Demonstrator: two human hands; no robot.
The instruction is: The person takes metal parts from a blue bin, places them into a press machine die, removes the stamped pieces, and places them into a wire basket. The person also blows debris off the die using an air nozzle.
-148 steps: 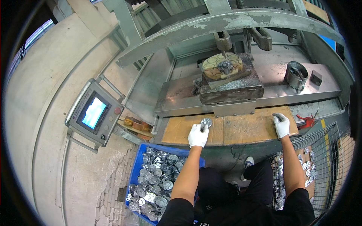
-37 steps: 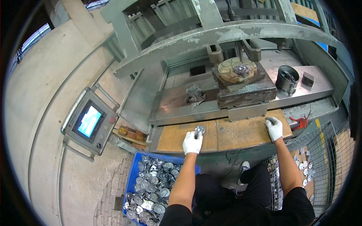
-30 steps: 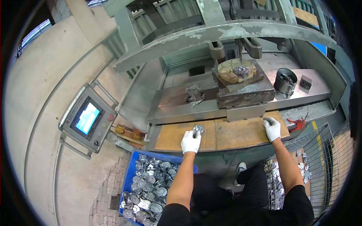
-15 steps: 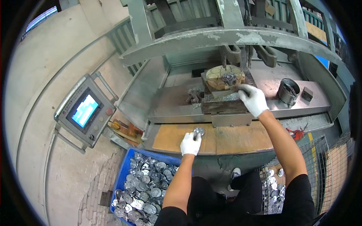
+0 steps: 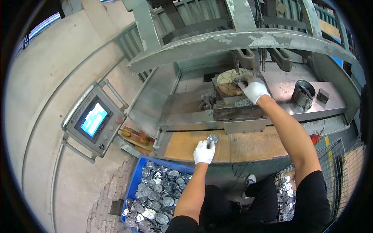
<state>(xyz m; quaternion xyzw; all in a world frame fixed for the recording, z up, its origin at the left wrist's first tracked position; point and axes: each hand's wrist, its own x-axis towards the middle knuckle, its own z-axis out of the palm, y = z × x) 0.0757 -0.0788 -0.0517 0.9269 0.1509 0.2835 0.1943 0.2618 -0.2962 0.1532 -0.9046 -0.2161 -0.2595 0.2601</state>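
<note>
My left hand point(image 5: 204, 152), in a white glove with dark fingertips, pinches a small round silver metal casting point(image 5: 213, 138) above the wooden board point(image 5: 182, 144). Farther off, my gloved right hand point(image 5: 255, 90) reaches over a round, pale-topped fixture point(image 5: 229, 77) marked with circles. Its fingers close on a metal casting point(image 5: 237, 80) at the fixture's right side, hiding most of that piece. Beneath the fixture is a heavy block point(image 5: 233, 110) on the machine bed.
Left of my legs, a blue bin point(image 5: 134, 179) holds many metal castings. A control panel point(image 5: 92, 118) stands at left. On the bed's right are a metal mug point(image 5: 303, 94) and a small block point(image 5: 322, 96). A green-grey beam point(image 5: 241, 40) crosses above; a wire basket point(image 5: 334, 167) stands right.
My right hand has moved from the fixture's near right edge onto the casting there. My left hand still holds its casting over the board. The whole view has shifted slightly.
</note>
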